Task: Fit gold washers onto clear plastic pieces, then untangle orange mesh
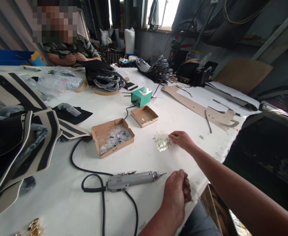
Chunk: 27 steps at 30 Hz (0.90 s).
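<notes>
My right hand [181,139] reaches across the white table [60,203], its fingertips curled down at the edge of a small scatter of gold rings [161,143]; whether it pinches one I cannot make out. Nearer me, my left hand [177,193] rests on the table edge with its fingers curled closed; what they hold, if anything, is hidden. A grey electric screwdriver [131,180] lies just left of that hand, tip pointing right, with its black cord [95,183] coiling off.
Two open cardboard boxes stand mid-table: one with clear plastic pieces [113,137], one with a few gold bits [144,116]. A green power unit [141,96] sits behind. Black-and-beige mats [23,141] pile at left. Another person [67,52] sits at the far side.
</notes>
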Each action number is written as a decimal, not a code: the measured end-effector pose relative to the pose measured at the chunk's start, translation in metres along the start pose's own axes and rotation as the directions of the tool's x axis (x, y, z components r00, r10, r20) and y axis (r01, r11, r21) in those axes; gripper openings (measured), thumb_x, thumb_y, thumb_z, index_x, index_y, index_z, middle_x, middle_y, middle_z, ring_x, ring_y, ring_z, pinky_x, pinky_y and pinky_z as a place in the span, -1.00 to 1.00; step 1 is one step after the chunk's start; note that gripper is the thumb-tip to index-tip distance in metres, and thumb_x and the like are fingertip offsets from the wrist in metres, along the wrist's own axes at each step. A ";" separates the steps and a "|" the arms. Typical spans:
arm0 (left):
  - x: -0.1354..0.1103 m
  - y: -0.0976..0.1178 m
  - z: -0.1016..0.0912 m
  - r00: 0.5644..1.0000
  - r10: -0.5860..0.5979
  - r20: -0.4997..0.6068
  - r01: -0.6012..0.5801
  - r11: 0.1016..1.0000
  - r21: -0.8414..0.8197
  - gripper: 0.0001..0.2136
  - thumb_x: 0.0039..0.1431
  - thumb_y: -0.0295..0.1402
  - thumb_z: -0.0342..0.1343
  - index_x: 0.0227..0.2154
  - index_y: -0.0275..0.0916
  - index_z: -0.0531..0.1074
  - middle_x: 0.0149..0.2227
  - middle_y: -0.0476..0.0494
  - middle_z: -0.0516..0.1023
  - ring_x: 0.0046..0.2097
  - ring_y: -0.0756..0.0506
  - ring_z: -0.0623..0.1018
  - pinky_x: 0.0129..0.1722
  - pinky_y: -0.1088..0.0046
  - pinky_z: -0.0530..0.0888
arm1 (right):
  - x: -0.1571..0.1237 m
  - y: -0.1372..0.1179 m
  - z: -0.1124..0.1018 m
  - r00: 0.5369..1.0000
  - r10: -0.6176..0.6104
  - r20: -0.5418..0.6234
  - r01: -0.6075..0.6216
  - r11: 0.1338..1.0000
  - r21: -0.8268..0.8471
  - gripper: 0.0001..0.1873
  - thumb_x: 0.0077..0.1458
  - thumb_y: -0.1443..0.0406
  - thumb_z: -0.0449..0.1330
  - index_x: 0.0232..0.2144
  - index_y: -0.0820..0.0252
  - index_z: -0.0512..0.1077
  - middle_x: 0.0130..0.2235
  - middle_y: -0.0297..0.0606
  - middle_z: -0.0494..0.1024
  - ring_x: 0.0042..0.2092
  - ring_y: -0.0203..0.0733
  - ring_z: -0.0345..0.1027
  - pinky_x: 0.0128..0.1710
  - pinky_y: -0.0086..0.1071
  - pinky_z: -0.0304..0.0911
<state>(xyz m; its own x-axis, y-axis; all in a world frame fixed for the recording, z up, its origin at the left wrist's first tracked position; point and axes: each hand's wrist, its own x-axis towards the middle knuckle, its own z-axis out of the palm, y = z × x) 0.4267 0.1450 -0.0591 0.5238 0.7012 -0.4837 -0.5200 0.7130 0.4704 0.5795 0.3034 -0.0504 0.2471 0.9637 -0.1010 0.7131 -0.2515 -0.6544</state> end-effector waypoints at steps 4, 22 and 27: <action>-0.004 0.003 0.002 1.000 0.012 -0.002 -0.012 1.000 -0.003 -0.64 0.08 -0.06 0.20 -0.34 -0.28 0.31 -0.47 0.06 0.28 -0.58 0.15 0.12 -0.57 0.55 -0.05 | -0.024 -0.006 -0.022 1.000 -0.013 -0.024 0.014 0.999 0.045 -0.65 0.11 0.02 0.20 -0.37 0.18 0.57 -0.50 -0.34 0.45 -0.46 -0.26 0.24 -0.48 -0.40 0.12; 0.001 -0.002 0.000 0.997 0.082 0.003 -0.082 0.994 -0.073 -0.59 0.07 -0.01 0.25 -0.41 -0.28 0.30 -0.51 0.08 0.25 -0.60 0.17 0.07 -0.58 0.55 -0.08 | -0.156 0.008 -0.042 0.893 -0.436 0.116 0.446 0.891 -0.082 -0.82 0.26 0.19 0.19 -0.31 0.03 0.58 -0.27 -0.27 0.54 -0.32 -0.21 0.42 -0.32 -0.37 0.30; -0.001 0.001 0.001 0.999 0.030 -0.028 -0.032 0.996 -0.083 -0.51 0.06 -0.08 0.25 -0.06 -0.35 0.42 -0.49 0.08 0.28 -0.60 0.16 0.10 -0.58 0.55 -0.09 | -0.115 -0.001 -0.040 0.958 -0.286 0.002 0.286 0.958 -0.010 -0.76 0.21 0.11 0.19 -0.32 0.11 0.55 -0.30 -0.24 0.56 -0.31 -0.16 0.41 -0.30 -0.34 0.30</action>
<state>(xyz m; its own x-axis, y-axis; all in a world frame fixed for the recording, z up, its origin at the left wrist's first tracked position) 0.4269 0.1450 -0.0574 0.4889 0.7220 -0.4897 -0.5911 0.6870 0.4228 0.5772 0.1892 -0.0080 0.0316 0.9955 0.0894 0.7606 0.0341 -0.6483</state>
